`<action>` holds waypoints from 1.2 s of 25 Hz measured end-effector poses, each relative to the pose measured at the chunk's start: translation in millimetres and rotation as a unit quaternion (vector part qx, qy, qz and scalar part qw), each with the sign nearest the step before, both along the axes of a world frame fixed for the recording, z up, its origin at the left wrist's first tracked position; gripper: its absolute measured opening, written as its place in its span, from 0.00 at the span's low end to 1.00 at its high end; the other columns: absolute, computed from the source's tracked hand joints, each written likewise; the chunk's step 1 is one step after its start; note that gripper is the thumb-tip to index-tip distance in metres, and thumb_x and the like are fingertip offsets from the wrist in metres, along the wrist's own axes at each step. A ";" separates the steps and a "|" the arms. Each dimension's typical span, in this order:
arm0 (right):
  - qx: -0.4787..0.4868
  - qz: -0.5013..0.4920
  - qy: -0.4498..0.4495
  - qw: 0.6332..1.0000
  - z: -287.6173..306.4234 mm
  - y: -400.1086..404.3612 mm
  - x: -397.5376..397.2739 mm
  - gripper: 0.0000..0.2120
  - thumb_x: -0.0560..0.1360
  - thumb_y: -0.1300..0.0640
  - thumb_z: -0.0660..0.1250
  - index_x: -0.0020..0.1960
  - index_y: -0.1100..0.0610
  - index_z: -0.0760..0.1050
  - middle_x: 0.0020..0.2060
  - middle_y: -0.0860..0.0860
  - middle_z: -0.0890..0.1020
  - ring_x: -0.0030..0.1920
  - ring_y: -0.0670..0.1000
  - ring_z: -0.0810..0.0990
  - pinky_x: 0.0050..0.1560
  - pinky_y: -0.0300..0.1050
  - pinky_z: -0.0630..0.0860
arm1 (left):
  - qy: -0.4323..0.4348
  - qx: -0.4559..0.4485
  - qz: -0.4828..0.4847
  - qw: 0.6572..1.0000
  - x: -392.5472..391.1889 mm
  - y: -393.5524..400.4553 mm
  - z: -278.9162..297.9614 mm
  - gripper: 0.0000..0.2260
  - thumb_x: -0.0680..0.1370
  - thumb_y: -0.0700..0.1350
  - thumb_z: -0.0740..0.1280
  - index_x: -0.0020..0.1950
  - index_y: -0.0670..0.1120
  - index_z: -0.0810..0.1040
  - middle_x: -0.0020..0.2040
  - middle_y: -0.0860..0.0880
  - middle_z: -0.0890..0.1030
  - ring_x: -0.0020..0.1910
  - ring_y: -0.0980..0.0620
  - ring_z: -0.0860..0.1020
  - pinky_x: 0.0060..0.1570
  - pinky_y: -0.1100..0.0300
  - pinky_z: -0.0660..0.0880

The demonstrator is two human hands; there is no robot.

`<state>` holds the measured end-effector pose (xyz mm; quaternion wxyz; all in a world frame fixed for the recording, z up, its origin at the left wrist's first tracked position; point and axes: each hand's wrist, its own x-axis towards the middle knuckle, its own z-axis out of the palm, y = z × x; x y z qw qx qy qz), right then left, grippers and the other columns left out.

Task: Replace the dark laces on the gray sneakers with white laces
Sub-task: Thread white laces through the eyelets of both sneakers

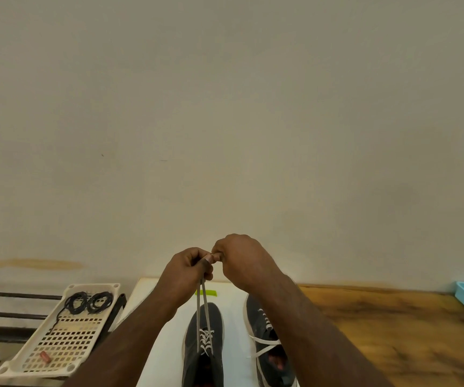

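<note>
Both hands [189, 268] [242, 261] pinch the left sneaker's [203, 344] white lace ends [201, 305] taut; dark laces [90, 301] removed, only tying seems left.

Both sneakers' heels [205, 378] — off the bottom edge.

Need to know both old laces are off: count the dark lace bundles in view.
2. Both dark lace bundles lie coiled side by side at the far end of the white perforated tray: left coil, right coil. More could be hidden out of frame.
</note>
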<state>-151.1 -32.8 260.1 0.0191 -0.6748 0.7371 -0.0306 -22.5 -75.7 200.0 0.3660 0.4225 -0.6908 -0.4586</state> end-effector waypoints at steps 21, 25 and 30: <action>0.025 0.034 0.029 0.999 -0.4 3.5 -4.9 0.11 0.78 0.65 0.63 0.56 0.57 0.81 0.44 0.53 0.82 0.43 0.54 0.79 0.42 0.45 0.73 | -0.034 0.010 -0.057 0.998 6.8 1.5 -3.3 0.09 0.81 0.46 0.65 0.44 0.45 0.81 0.37 0.48 0.83 0.38 0.55 0.80 0.42 0.60 0.74; 0.034 -0.010 -0.106 0.994 -13.0 12.9 -6.9 0.07 0.79 0.61 0.65 0.53 0.60 0.82 0.45 0.56 0.84 0.44 0.55 0.83 0.44 0.47 0.79 | -0.036 -0.010 -0.061 0.997 11.0 1.0 -6.0 0.06 0.81 0.44 0.66 0.47 0.46 0.81 0.40 0.48 0.84 0.40 0.54 0.80 0.41 0.64 0.74; 0.104 -0.073 -0.545 0.829 -15.9 28.2 -17.1 0.10 0.82 0.61 0.61 0.51 0.63 0.81 0.41 0.58 0.83 0.38 0.52 0.82 0.39 0.41 0.79 | 0.060 0.018 -0.055 0.997 9.3 4.3 -23.9 0.09 0.82 0.44 0.63 0.46 0.46 0.81 0.42 0.45 0.84 0.44 0.47 0.82 0.50 0.53 0.81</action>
